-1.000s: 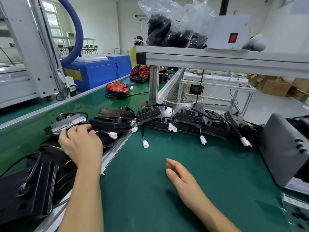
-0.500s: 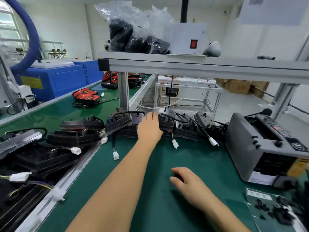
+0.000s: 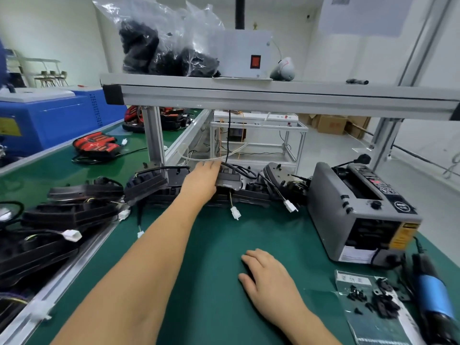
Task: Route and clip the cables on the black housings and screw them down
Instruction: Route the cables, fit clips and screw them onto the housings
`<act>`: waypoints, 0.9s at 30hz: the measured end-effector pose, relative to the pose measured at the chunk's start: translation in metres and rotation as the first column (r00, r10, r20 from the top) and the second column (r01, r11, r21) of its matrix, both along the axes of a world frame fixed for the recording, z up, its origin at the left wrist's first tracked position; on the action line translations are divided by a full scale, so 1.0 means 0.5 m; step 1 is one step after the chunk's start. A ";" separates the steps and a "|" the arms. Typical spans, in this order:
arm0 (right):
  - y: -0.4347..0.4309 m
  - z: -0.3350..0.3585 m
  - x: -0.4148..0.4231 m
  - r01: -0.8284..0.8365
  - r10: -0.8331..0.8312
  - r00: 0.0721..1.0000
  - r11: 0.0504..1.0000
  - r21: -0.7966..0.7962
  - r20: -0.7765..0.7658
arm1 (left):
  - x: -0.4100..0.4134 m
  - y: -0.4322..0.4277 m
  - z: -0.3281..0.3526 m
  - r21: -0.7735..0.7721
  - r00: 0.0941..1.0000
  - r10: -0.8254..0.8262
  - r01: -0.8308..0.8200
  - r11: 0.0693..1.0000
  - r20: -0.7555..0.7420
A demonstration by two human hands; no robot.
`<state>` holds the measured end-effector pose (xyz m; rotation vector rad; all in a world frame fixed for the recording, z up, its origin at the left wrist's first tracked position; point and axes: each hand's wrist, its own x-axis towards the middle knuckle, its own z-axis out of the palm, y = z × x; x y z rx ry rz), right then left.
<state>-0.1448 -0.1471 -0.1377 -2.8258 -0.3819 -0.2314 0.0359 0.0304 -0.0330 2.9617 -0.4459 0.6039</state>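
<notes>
We reach our left hand (image 3: 202,181) out to the far edge of the green mat (image 3: 204,257), where it rests on the row of black housings (image 3: 251,195) lined up there. The fingers lie over the top of one housing (image 3: 227,181), just left of its looped black cable (image 3: 240,169); whether they actually close on it we cannot tell, since the back of the hand hides the fingertips. Our right hand (image 3: 267,282) lies flat and empty on the mat, palm down, fingers loosely spread, nearer to us than the housings and well apart from them.

White connectors (image 3: 235,212) hang from short leads off the front of the row and lie on the mat. A second white plug (image 3: 290,205) rests just right of the first. More black housings (image 3: 72,210) are stacked off the mat's left edge, on the conveyor side, with another white connector (image 3: 72,235) among them.

At the mat's right edge stands a grey tape dispenser (image 3: 358,215). Nearer to us than the dispenser, at the mat's right corner, a clear bag (image 3: 373,310) carries a scatter of small black screws and clips (image 3: 380,302). Just right of that bag lies a blue-handled screwdriver (image 3: 433,292).
</notes>
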 end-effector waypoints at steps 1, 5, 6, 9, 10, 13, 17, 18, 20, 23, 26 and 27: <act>0.000 -0.001 0.000 -0.001 0.001 1.000 1.000 0.005 0.004 | -0.004 -0.005 0.012 -0.014 1.000 -0.013 0.013 1.000 0.008; -0.002 0.002 0.001 -0.001 0.001 1.000 0.999 0.040 -0.011 | -0.043 -0.017 0.070 -0.056 0.997 -0.048 0.051 0.997 0.055; -0.003 0.005 0.002 -0.006 0.007 0.999 0.998 0.056 -0.031 | -0.058 -0.018 0.085 -0.065 0.996 -0.059 0.064 0.996 0.071; -0.014 0.021 0.002 0.009 0.021 0.991 0.977 0.214 -0.136 | -0.127 -0.021 0.114 -0.098 0.987 -0.087 0.100 0.990 0.132; -0.020 0.032 0.001 0.064 0.003 0.981 0.939 0.339 -0.194 | -0.156 -0.020 0.114 -0.110 0.984 -0.096 0.113 0.988 0.148; -0.044 0.070 -0.004 0.260 -0.032 0.949 0.645 0.718 -0.315 | -0.250 -0.017 0.080 -0.149 0.982 -0.122 0.144 0.978 0.146; -0.068 0.105 -0.023 0.285 -0.043 0.954 0.429 0.857 -0.295 | -0.372 -0.017 -0.015 -0.192 0.984 -0.116 0.140 0.971 0.133; -0.068 0.109 -0.029 0.287 -0.043 0.954 0.414 0.864 -0.297 | -0.396 -0.019 -0.035 -0.203 0.986 -0.114 0.137 0.970 0.120; -0.063 0.114 -0.042 0.314 -0.038 0.945 0.378 0.871 -0.325 | -0.439 -0.020 -0.065 -0.222 0.987 -0.131 0.149 0.964 0.093; -0.058 0.114 -0.067 0.354 -0.019 0.927 0.367 0.860 -0.374 | -0.490 -0.022 -0.093 -0.205 0.980 -0.168 0.187 0.961 0.104; -0.063 0.111 -0.095 0.376 -0.008 0.915 0.377 0.847 -0.403 | -0.532 -0.030 -0.116 -0.169 0.972 -0.200 0.219 0.961 0.124; -0.066 0.111 -0.104 0.390 -0.015 0.909 0.384 0.837 -0.417 | -0.544 -0.033 -0.123 -0.161 0.970 -0.212 0.230 0.960 0.123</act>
